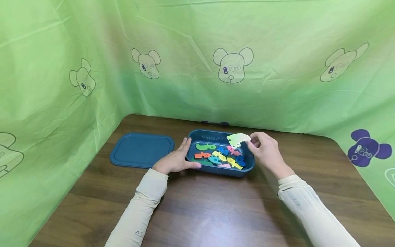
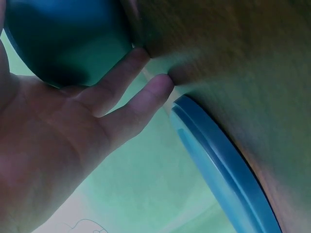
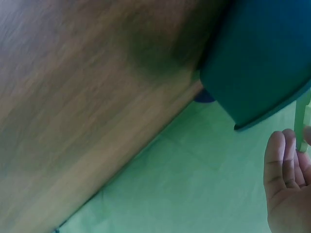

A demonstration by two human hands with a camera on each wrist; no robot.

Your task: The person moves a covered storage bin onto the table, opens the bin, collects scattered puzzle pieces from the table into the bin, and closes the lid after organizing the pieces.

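Note:
A dark blue rectangular box [image 1: 226, 171] stands on the table with several flat, bright puzzle-like pieces lying in it. Around its left end, the left hand [image 1: 176, 160] rests with straight, spread fingers; the thumb lies at the front wall. In the left wrist view, two of that hand's fingertips [image 2: 158, 85] reach down by the box's side. My right hand [image 1: 267, 151] pinches a pale green, notched puzzle piece [image 1: 237, 140] between thumb and fingers above the box's right end. The right wrist view catches only the edge of this piece [image 3: 302, 121].
A flat dark blue lid [image 1: 142, 150] lies on the brown wooden table [image 1: 210, 209], left of the box. Green cloth [image 1: 191, 92] printed with bear heads hangs behind the table and along its sides.

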